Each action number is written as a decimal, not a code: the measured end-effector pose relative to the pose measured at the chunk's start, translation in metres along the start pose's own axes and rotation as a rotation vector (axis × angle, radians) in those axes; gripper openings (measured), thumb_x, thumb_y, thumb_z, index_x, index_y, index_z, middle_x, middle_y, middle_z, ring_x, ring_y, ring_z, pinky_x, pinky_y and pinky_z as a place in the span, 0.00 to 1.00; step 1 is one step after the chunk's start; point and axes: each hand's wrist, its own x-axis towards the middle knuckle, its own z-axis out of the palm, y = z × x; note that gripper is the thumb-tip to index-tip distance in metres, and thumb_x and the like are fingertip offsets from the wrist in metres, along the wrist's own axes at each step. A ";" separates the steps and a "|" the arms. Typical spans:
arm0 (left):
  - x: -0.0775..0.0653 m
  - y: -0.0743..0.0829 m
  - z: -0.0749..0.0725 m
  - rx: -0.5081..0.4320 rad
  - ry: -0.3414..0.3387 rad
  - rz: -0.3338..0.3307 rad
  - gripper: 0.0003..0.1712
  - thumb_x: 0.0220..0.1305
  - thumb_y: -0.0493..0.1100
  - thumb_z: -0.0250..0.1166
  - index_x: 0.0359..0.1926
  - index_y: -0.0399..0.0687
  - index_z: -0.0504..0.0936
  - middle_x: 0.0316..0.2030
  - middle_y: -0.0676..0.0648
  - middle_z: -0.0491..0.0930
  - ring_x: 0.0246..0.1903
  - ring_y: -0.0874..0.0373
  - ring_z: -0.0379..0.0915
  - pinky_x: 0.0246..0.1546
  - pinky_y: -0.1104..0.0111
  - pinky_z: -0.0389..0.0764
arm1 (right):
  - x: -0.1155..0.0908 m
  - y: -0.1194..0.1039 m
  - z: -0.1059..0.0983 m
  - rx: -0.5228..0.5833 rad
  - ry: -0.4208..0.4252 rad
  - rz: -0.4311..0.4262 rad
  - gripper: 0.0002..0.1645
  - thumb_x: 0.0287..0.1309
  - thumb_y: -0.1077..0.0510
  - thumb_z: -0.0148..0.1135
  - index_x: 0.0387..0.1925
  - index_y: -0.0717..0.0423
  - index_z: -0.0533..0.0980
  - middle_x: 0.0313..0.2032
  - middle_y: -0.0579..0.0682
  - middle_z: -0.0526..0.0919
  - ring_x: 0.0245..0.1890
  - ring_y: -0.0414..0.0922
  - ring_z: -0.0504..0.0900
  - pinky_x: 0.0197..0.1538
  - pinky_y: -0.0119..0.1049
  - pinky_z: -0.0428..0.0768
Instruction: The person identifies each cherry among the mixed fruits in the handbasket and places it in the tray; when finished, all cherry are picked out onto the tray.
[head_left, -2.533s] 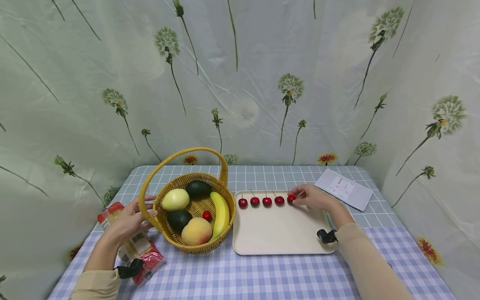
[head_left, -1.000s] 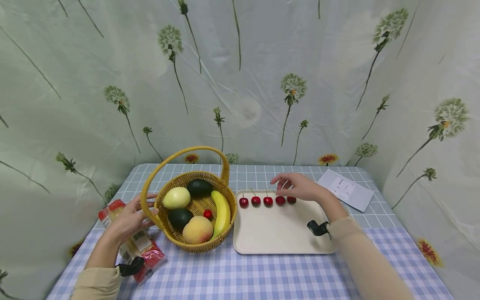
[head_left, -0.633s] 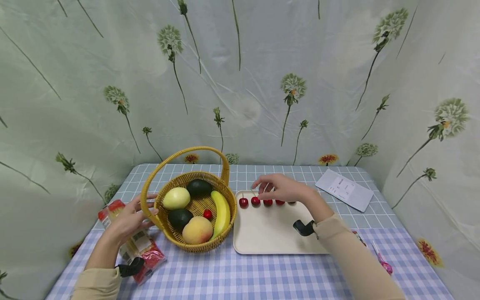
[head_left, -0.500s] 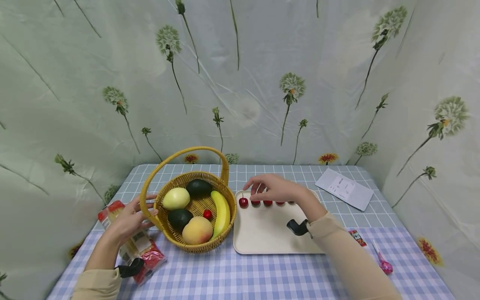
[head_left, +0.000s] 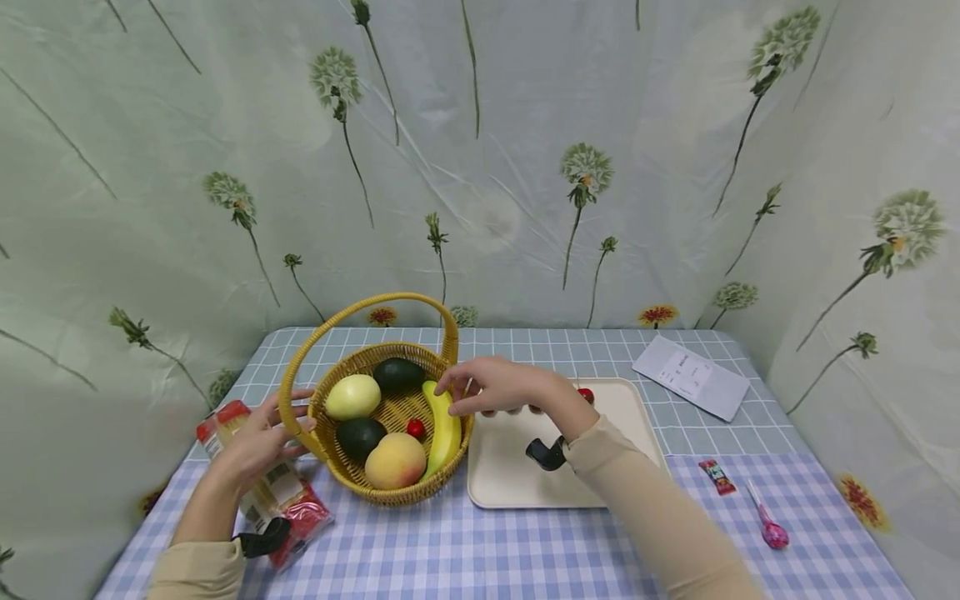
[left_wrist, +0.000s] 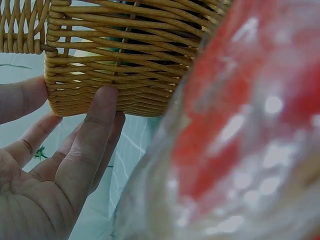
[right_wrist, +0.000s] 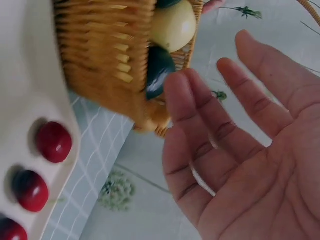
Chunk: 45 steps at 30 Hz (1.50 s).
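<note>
My left hand touches the left side of a yellow wicker basket; in the left wrist view its extended fingers rest against the weave. Inside the basket lie a banana, a peach, a pale yellow-green fruit, two dark green avocado-like fruits and one small red cherry. Over the basket's right rim, by the banana's upper end, hovers my right hand, fingers loosely bent around nothing. Several cherries sit in a row on the cream tray, mostly hidden behind that hand in the head view.
A red-and-clear plastic package lies under and beside my left forearm. At the back right is a grey-white packet with a label. A small red-wrapped candy and a pink lollipop lie to the tray's right.
My right hand has let go of the cherry at the row's right end and moved left across the tray to the basket. The candy and lollipop have come into view. My left hand stays put.
</note>
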 end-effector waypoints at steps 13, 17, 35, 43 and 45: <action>0.002 -0.009 0.006 -0.151 0.002 -0.007 0.37 0.82 0.42 0.60 0.82 0.49 0.53 0.76 0.26 0.58 0.51 0.62 0.80 0.51 0.56 0.92 | 0.047 -0.025 0.017 -0.159 -0.114 0.050 0.26 0.74 0.45 0.67 0.69 0.45 0.79 0.55 0.47 0.88 0.40 0.39 0.83 0.36 0.33 0.81; 0.000 -0.010 0.007 -0.164 0.000 -0.005 0.38 0.81 0.43 0.60 0.83 0.51 0.53 0.77 0.27 0.58 0.51 0.62 0.81 0.51 0.57 0.91 | 0.063 -0.029 0.025 -0.192 -0.168 0.059 0.26 0.76 0.48 0.66 0.70 0.49 0.78 0.51 0.49 0.89 0.47 0.43 0.87 0.48 0.30 0.82; 0.000 -0.007 0.006 -0.155 -0.003 -0.023 0.37 0.82 0.44 0.60 0.82 0.54 0.54 0.77 0.28 0.59 0.51 0.57 0.83 0.54 0.53 0.90 | 0.098 -0.038 0.037 -0.260 -0.279 0.226 0.20 0.75 0.61 0.60 0.64 0.51 0.83 0.51 0.46 0.82 0.38 0.40 0.83 0.46 0.30 0.86; 0.001 -0.009 0.006 -0.162 -0.010 -0.028 0.37 0.81 0.45 0.61 0.82 0.57 0.56 0.76 0.30 0.61 0.52 0.55 0.83 0.54 0.53 0.90 | 0.105 -0.038 0.039 -0.313 -0.310 0.261 0.21 0.73 0.65 0.62 0.63 0.48 0.84 0.49 0.44 0.81 0.34 0.40 0.77 0.40 0.30 0.80; 0.000 -0.010 0.006 -0.161 -0.009 -0.029 0.36 0.81 0.46 0.61 0.82 0.57 0.56 0.76 0.30 0.61 0.52 0.55 0.83 0.55 0.52 0.90 | 0.107 -0.038 0.039 -0.327 -0.317 0.269 0.24 0.71 0.67 0.63 0.63 0.46 0.84 0.47 0.44 0.80 0.32 0.39 0.74 0.37 0.28 0.77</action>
